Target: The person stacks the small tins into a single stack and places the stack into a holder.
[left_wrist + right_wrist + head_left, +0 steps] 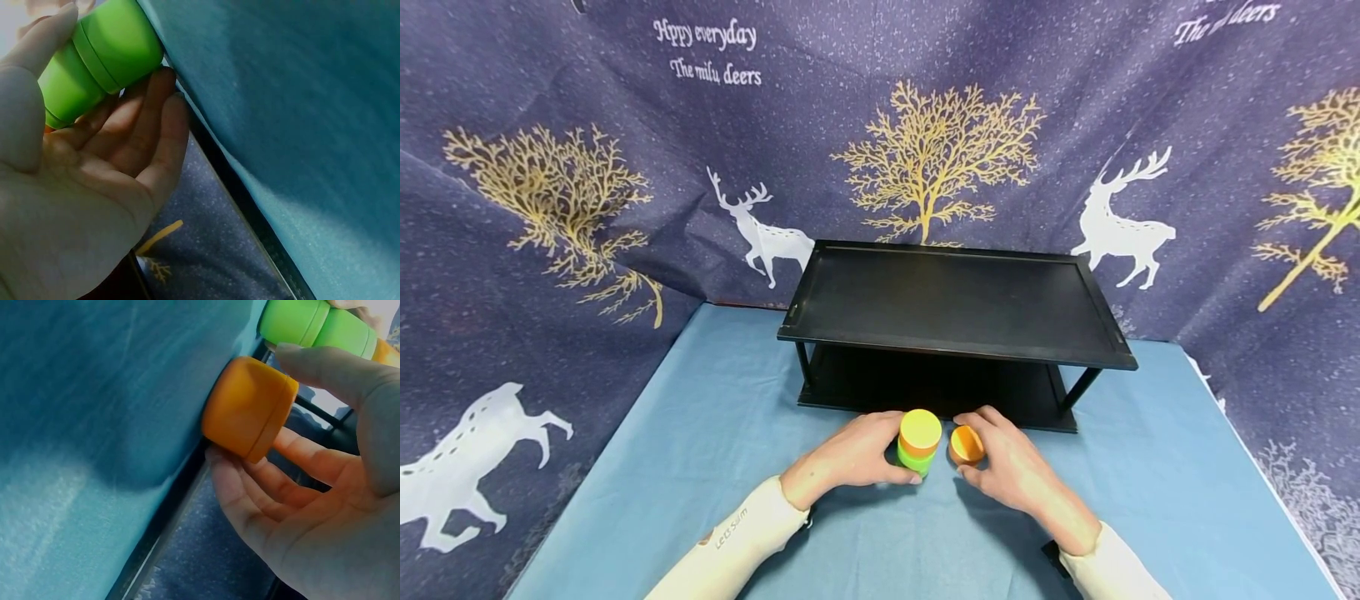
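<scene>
The left sleeve and the right sleeve are long and creamy white, with small, thin, dark writing on the left one and something little and black by the right one.

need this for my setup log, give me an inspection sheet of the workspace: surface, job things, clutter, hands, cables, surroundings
Surface: smooth-looking light blue cloth.
Job's things: round green container with orange-and-yellow top; small round orange piece, apart from it.
Clutter: black two-tier rectangular stand beyond the hands; whether it belongs to the job is unclear.
Hands: left hand grips the green container; right hand curls around the orange piece.
Cables: nothing seen.
Surroundings: dark blue fabric backdrop with white deer and gold trees.
</scene>
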The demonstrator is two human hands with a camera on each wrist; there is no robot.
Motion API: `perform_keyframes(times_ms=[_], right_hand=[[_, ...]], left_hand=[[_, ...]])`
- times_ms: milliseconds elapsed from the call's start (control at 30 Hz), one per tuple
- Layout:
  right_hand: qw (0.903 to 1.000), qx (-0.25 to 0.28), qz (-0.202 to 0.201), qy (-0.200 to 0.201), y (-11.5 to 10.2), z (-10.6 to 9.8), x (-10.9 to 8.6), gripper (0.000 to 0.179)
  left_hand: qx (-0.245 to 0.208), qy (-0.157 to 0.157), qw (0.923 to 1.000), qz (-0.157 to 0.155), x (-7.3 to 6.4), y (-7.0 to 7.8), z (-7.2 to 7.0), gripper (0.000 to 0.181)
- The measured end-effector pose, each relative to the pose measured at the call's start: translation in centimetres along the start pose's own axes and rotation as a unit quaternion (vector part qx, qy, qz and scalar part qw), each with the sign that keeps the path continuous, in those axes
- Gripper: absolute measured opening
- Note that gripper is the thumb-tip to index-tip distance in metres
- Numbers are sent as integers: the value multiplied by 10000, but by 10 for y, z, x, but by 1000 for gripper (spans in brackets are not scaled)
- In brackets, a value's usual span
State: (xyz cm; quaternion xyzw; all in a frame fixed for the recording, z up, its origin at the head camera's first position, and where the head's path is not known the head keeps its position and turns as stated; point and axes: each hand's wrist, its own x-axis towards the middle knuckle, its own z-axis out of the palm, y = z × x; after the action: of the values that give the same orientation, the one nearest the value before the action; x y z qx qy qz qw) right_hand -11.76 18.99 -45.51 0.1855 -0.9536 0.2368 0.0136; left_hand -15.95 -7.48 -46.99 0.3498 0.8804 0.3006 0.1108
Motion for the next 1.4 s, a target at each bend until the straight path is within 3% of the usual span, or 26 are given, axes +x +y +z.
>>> perform_keyframes(times_ms=[600,1400], right_hand=[[9996,24,209,-168,5,5,3,58],[9996,-7,263,-103,5,5,3,55]], left_hand=[[34,-12,10000,15,-1,-1,1,72],[-17,-7,10000,36,0,0,0,70]])
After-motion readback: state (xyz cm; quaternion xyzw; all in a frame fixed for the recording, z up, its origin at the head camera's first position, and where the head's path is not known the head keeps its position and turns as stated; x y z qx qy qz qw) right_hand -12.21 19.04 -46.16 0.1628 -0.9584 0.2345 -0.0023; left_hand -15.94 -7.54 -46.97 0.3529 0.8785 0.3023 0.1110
